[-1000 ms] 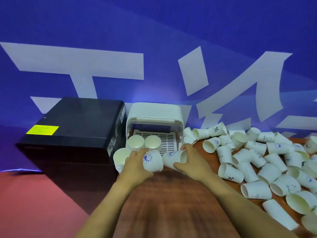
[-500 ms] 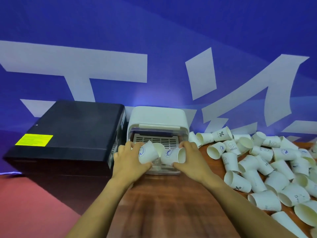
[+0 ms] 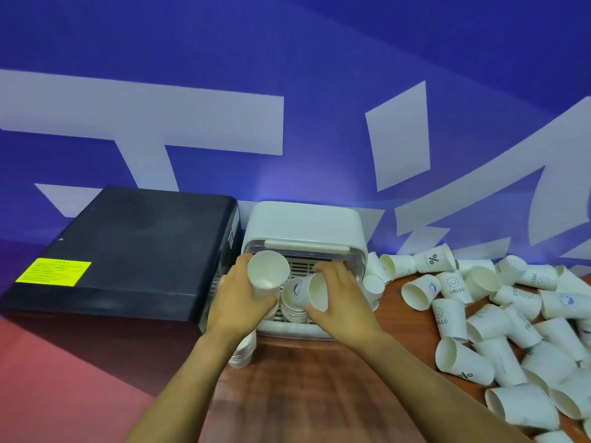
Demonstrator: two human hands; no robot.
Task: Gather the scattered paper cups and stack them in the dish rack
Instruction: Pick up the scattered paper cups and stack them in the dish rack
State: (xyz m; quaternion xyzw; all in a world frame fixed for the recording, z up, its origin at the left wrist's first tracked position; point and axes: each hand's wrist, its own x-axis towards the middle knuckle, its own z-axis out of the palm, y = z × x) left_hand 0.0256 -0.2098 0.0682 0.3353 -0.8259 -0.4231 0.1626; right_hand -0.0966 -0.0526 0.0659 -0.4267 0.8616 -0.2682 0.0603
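From my feed, the dish rack (image 3: 303,219) stands at the back of the worktop (image 3: 313,394), against the wall (image 3: 287,43), with a box (image 3: 128,244) just beside it on the left. My left hand (image 3: 240,302) holds a cup (image 3: 267,276) before the rack's opening; my right hand (image 3: 339,298) holds a second cup (image 3: 308,290) just right of it, above a stack of cups (image 3: 292,310) inside the rack. Another stack (image 3: 244,350) stands on the worktop before the rack's left corner, partly under my left wrist. The scattered cups (image 3: 499,314) lie in a heap to the right of the rack, running toward the near right edge.
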